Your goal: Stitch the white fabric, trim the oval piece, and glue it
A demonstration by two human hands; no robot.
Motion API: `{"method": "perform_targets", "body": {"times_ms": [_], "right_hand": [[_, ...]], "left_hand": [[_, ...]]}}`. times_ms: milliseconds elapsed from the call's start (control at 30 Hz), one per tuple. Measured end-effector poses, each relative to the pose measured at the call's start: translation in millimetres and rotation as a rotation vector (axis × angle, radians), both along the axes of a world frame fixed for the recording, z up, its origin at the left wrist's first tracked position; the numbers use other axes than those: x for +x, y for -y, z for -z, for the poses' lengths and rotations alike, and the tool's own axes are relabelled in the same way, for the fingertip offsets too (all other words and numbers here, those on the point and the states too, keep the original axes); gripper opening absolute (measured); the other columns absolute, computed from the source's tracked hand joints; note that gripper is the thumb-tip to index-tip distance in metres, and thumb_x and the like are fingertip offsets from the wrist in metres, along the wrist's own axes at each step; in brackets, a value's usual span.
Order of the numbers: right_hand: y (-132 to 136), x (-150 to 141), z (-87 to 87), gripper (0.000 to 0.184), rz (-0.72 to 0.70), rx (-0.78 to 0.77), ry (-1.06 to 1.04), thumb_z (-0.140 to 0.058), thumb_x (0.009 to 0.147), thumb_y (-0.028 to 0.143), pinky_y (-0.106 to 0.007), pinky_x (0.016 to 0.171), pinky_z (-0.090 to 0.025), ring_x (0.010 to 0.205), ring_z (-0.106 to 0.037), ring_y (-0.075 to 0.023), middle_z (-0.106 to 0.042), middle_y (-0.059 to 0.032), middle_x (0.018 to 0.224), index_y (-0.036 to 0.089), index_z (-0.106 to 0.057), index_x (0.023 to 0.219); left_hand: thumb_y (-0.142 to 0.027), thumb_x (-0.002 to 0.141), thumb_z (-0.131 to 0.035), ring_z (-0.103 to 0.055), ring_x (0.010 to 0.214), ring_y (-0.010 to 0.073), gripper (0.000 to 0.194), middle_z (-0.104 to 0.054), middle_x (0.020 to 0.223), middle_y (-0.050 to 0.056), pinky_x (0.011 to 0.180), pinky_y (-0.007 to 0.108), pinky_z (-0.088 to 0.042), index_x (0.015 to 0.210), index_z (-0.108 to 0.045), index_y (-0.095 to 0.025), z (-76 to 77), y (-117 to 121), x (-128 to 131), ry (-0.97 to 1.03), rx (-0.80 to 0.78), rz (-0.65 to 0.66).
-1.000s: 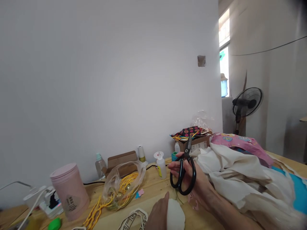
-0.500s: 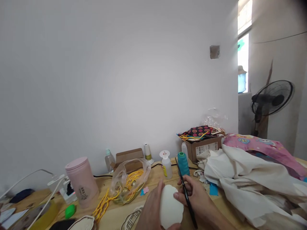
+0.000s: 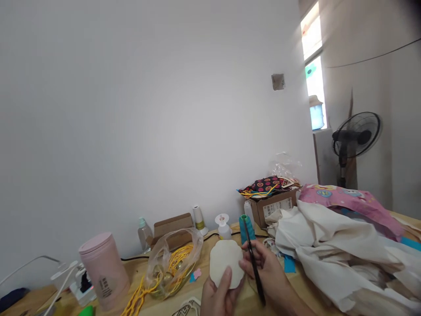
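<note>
White wall behind, wooden desk (image 3: pixel 197 289) below, crowded with sewing clutter. Near the lower middle, a pale scalloped fabric piece (image 3: pixel 226 262), held upright above the desk and facing the camera. Left hand (image 3: pixel 219 294) under it, thumb pressed on its lower front, fingers wrapped behind. Right hand (image 3: pixel 268 274) just right of the piece, fingers closed around black scissors (image 3: pixel 255 263), blades together and pointing up beside the piece's right edge; whether the blades touch the edge, cannot tell. Behind the scissors, a teal thread spool (image 3: pixel 245 228) standing upright on the desk. Just left of the spool, a small white squeeze bottle (image 3: pixel 223 226), partly hidden by the fabric piece. Further left, a clear plastic bag (image 3: pixel 174 259) with yellow cords (image 3: pixel 144 287) spilling out toward the near edge, a small pink and blue flower cut-out (image 3: pixel 196 274) beside it. Behind the bag, a folded cardboard piece (image 3: pixel 171 226), a clear bottle (image 3: pixel 144 230) and a white thread cone (image 3: pixel 199 219) against the wall. At far left, a pink cylindrical tumbler (image 3: pixel 103 270) next to a power strip (image 3: pixel 80 281). To the right, heaped cream cloth (image 3: pixel 335 250) with pink printed fabric (image 3: pixel 348 199) on top, and a cardboard box (image 3: pixel 274 206) full of patterned scraps at the wall. In the far right corner, a standing fan (image 3: pixel 357 134) below a bright window (image 3: pixel 314 72).
</note>
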State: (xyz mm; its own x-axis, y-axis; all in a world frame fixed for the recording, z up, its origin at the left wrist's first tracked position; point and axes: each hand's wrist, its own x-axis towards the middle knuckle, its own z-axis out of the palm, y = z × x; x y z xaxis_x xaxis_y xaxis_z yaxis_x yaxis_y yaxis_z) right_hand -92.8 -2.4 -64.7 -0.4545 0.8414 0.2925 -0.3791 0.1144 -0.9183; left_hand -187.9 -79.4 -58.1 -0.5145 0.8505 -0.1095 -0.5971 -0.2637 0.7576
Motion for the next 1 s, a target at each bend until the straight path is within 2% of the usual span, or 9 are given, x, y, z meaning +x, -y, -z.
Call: {"method": "perform_targets", "body": {"times_ms": [100, 200, 267, 400, 500, 567, 700, 833, 1000], "right_hand": [[-5.8, 2.2, 6.0, 0.03, 0.065, 0.174, 0.163, -0.07, 0.06, 0.025, -0.024, 0.061, -0.041, 0.064, -0.053, -0.0143, -0.055, 0.0037, 0.065, 0.019, -0.055, 0.086], [-7.4, 3.9, 10.4, 0.031, 0.054, 0.258, 0.286, -0.066, 0.063, 0.025, -0.025, 0.064, -0.042, 0.068, -0.054, -0.0162, -0.058, 0.0019, 0.072, 0.02, -0.056, 0.092], [-4.2, 3.8, 10.7, 0.034, 0.021, 0.278, 0.299, -0.064, 0.064, 0.025, -0.025, 0.066, -0.042, 0.073, -0.054, -0.0169, -0.059, 0.0009, 0.076, 0.02, -0.056, 0.096], [5.3, 3.1, 8.0, 0.037, -0.002, 0.314, 0.332, -0.059, 0.068, 0.029, -0.026, 0.07, -0.044, 0.077, -0.056, -0.018, -0.059, 0.0003, 0.08, 0.021, -0.052, 0.104], [7.9, 4.3, 6.3, 0.038, 0.1, 0.366, 0.407, -0.056, 0.07, 0.035, -0.027, 0.075, -0.044, 0.084, -0.056, -0.0198, -0.059, -0.0026, 0.09, 0.021, -0.05, 0.105], [8.2, 5.6, 5.2, 0.039, 0.185, 0.47, 0.51, -0.058, 0.067, 0.033, -0.029, 0.077, -0.042, 0.09, -0.054, -0.0215, -0.057, -0.0047, 0.096, 0.02, -0.051, 0.103], [11.4, 7.1, 1.3, 0.039, 0.26, 0.659, 0.763, -0.063, 0.06, 0.027, -0.029, 0.076, -0.04, 0.09, -0.052, -0.0217, -0.055, -0.0045, 0.092, 0.021, -0.055, 0.098], [16.1, 7.3, -2.4, 0.027, 0.384, 0.688, 0.857, -0.063, 0.062, 0.024, -0.028, 0.073, -0.038, 0.086, -0.052, -0.021, -0.054, -0.0031, 0.088, 0.023, -0.058, 0.089], [9.7, 12.2, -3.0, 0.021, 0.47, 0.71, 0.857, -0.062, 0.066, 0.024, -0.028, 0.071, -0.038, 0.084, -0.053, -0.0212, -0.055, -0.0033, 0.085, 0.023, -0.058, 0.087]], "left_hand": [[-0.01, 0.049, -0.075, -0.065, 0.066, 0.018, 0.054, -0.07, 0.071, 0.004, 0.062, 0.029, -0.054, 0.099, -0.055, -0.014, -3.6, 6.7, -6.4, 0.042, -0.055, -0.09], [-0.011, 0.049, -0.076, -0.063, 0.055, 0.0165, 0.058, -0.069, 0.064, 0.002, 0.056, 0.029, -0.054, 0.102, -0.053, -0.012, -7.6, 11.7, -14.2, 0.037, -0.092, -0.134], [-0.013, 0.046, -0.077, -0.063, 0.055, 0.017, 0.06, -0.069, 0.065, 0.003, 0.057, 0.028, -0.054, 0.101, -0.053, -0.011, -6.7, 12.2, -17.8, 0.023, -0.086, -0.165], [-0.016, 0.044, -0.079, -0.066, 0.066, 0.0232, 0.055, -0.07, 0.067, 0.006, 0.058, 0.03, -0.054, 0.094, -0.057, -0.011, 1.9, 8.3, -24.0, -0.014, -0.109, -0.204], [-0.018, 0.042, -0.08, -0.066, 0.07, 0.0256, 0.051, -0.07, 0.069, 0.007, 0.061, 0.031, -0.054, 0.088, -0.057, -0.013, 7.6, 5.1, -29.5, 0.0, -0.089, -0.221], [-0.02, 0.041, -0.081, -0.066, 0.069, 0.0254, 0.049, -0.07, 0.069, 0.007, 0.061, 0.032, -0.055, 0.083, -0.057, -0.013, 8.4, 4.0, -32.4, 0.015, -0.073, -0.23], [-0.022, 0.041, -0.081, -0.066, 0.064, 0.0234, 0.045, -0.069, 0.061, 0.005, 0.059, 0.031, -0.055, 0.078, -0.056, -0.014, 5.2, 4.2, -33.3, -0.015, -0.079, -0.253], [-0.026, 0.042, -0.081, -0.066, 0.066, 0.0238, 0.05, -0.069, 0.065, 0.005, 0.057, 0.03, -0.055, 0.083, -0.056, -0.013, 3.7, 5.3, -30.6, -0.073, -0.075, -0.244], [-0.027, 0.04, -0.082, -0.066, 0.069, 0.0212, 0.059, -0.07, 0.075, 0.005, 0.051, 0.025, -0.053, 0.092, -0.057, -0.013, 6.0, 6.8, -28.9, -0.105, -0.059, -0.242]]}}
